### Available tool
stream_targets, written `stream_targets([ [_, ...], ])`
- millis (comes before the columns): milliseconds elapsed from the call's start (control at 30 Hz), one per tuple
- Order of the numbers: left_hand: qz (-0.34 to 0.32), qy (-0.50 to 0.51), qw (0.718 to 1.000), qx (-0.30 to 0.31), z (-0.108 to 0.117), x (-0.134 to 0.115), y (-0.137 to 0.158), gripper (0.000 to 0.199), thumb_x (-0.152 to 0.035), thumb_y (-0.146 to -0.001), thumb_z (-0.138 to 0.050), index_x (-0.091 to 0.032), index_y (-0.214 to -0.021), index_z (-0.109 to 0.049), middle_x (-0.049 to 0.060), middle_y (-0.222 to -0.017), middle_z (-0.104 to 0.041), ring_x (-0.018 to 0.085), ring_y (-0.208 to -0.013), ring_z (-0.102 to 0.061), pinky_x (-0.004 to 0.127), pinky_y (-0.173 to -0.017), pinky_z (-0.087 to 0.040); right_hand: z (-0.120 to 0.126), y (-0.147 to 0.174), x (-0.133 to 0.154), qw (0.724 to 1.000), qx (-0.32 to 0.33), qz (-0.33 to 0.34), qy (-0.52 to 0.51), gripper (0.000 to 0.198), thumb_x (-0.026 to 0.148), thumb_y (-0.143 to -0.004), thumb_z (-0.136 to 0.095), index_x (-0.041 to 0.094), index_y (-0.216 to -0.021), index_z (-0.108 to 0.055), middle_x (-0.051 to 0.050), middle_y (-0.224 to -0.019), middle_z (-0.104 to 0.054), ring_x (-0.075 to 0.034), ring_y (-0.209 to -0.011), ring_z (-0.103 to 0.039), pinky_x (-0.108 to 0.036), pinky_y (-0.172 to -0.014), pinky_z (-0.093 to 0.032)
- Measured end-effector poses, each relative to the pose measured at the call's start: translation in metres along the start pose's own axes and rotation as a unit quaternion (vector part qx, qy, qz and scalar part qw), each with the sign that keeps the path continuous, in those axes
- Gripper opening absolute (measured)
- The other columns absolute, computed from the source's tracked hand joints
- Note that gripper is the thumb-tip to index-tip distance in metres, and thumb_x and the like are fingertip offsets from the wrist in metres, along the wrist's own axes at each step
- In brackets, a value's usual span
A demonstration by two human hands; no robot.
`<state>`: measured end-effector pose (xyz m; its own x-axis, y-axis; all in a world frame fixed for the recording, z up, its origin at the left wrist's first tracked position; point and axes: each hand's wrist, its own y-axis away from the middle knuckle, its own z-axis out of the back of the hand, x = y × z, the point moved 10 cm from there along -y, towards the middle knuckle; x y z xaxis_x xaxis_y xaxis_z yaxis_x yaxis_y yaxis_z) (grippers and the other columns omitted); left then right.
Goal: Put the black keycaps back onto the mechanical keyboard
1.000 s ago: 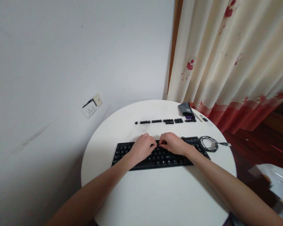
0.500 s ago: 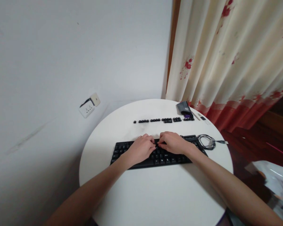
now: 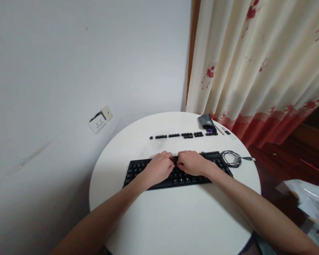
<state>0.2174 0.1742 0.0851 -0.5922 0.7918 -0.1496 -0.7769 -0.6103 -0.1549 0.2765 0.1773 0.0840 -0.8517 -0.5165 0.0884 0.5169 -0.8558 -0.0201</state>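
A black keyboard [image 3: 186,180] lies on the round white table [image 3: 175,219], and both my hands rest over its upper middle. My left hand [image 3: 161,166] is closed, with fingers curled down and fingertips pressed together at the keys. Close beside it, my right hand [image 3: 192,163] is closed too, thumb and fingers pinched, its fingertips nearly meeting the left ones. What lies between the fingertips is too small and dark to make out. Beyond the keyboard, loose black keycaps [image 3: 174,135] are set out in a row of several small groups.
A coiled black USB cable [image 3: 231,159] lies at the keyboard's right. At the table's back right sit a grey pouch [image 3: 206,121] and a pale stick-like item [image 3: 219,130]. A wall socket [image 3: 97,124] is on the left, a floral curtain [image 3: 228,71] on the right.
My right hand has shifted slightly and curled its fingers tighter beside the left. The left hand stays about where it was. The view has moved a little.
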Motion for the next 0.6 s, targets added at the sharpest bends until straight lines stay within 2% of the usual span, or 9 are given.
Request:
stream_targets([
  [233,0.008,0.016,1.0,-0.009,-0.001,0.003,-0.002,0.027,-0.02,-0.092,-0.05,-0.019,-0.078,-0.073,0.007,-0.093,-0.067,0.021,-0.091,-0.059,0.035,-0.087,-0.047,-0.003,-0.001,-0.007,0.999,-0.014,0.01,-0.039,0.022,0.025,-0.087,-0.055,0.021,-0.078,-0.075,-0.008,-0.085,-0.072,-0.021,-0.08,-0.065,-0.028,-0.066,-0.04],
  [500,0.06,0.085,0.991,-0.08,-0.003,0.031,-0.008,0.023,-0.024,-0.094,-0.05,-0.019,-0.083,-0.07,0.004,-0.088,-0.068,0.019,-0.088,-0.061,0.03,-0.086,-0.047,-0.006,-0.008,-0.023,0.981,-0.054,0.05,-0.178,0.027,0.031,-0.092,-0.056,0.017,-0.074,-0.071,-0.004,-0.077,-0.07,-0.014,-0.071,-0.059,-0.024,-0.066,-0.038],
  [600,0.079,0.095,0.987,-0.104,0.002,0.038,-0.008,0.024,-0.025,-0.094,-0.05,-0.019,-0.08,-0.068,0.004,-0.088,-0.068,0.019,-0.089,-0.061,0.03,-0.085,-0.047,-0.002,-0.009,-0.033,0.975,-0.082,0.037,-0.205,0.027,0.032,-0.093,-0.054,0.017,-0.077,-0.071,-0.004,-0.077,-0.07,-0.013,-0.07,-0.058,-0.023,-0.067,-0.038],
])
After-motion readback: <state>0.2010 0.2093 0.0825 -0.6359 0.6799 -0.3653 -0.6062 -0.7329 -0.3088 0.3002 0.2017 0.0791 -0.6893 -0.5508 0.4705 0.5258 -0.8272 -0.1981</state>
